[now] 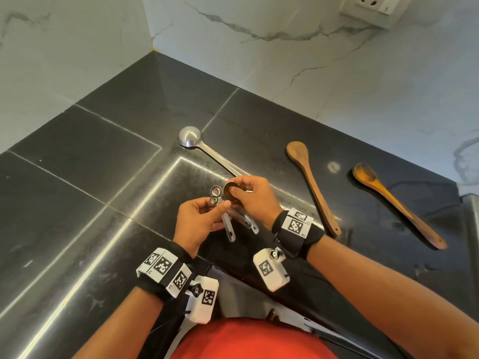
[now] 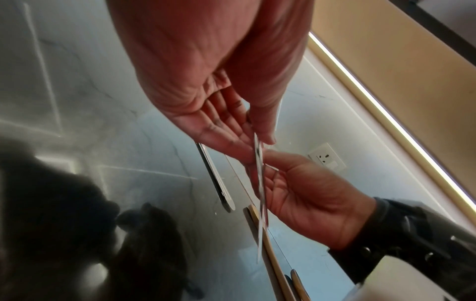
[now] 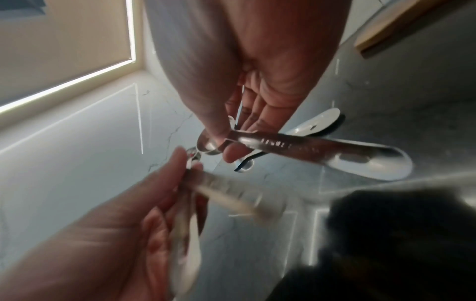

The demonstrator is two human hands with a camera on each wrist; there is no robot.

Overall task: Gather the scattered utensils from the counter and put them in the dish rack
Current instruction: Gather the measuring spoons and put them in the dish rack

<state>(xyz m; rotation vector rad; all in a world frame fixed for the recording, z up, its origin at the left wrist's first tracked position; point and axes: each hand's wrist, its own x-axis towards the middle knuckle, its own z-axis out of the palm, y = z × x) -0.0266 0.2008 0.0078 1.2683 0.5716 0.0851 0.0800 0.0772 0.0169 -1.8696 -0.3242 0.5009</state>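
Both hands meet above the black counter point(image 1: 77, 177), each with small steel measuring spoons. My left hand point(image 1: 204, 216) pinches several small measuring spoons point(image 1: 215, 195) between thumb and fingers, handles hanging down toward me. My right hand point(image 1: 252, 196) grips a larger measuring spoon point(image 1: 230, 189) by its bowl end; in the right wrist view that spoon point(image 3: 322, 152) sticks out sideways from the right hand's fingers point(image 3: 233, 152). On the counter lie a steel ladle point(image 1: 190, 137), a dark wooden spoon point(image 1: 311, 182) and a lighter wooden spoon point(image 1: 388, 198). No dish rack shows.
White marble walls point(image 1: 311, 60) close the counter at the back and left, meeting in a corner. A wall socket point(image 1: 373, 9) sits at the upper right. A metal edge point(image 1: 471, 218) shows at the far right.
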